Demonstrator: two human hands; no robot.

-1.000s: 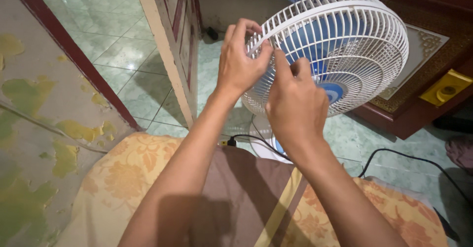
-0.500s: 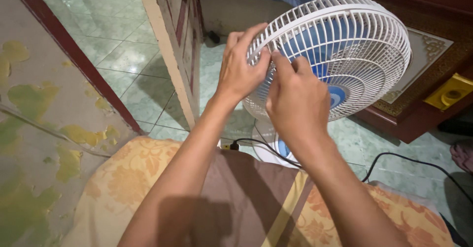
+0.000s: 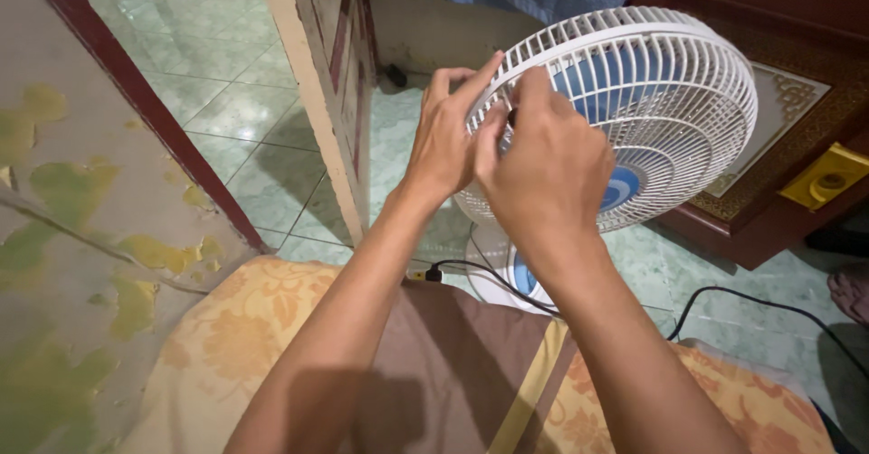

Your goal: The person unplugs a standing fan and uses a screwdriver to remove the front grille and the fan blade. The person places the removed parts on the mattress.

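Your left hand (image 3: 445, 146) and right hand (image 3: 546, 169) both pinch the rim of the white plastic fan grille (image 3: 674, 101), upper centre of the frame. The grille is still on over the blue blades (image 3: 593, 78); nothing looks detached yet.

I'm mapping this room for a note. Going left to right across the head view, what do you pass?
Peeling wall → green tiled floor → door edge → left hand → right hand, both at the rim of the white fan guard → yellow object on the dark wooden furniture.
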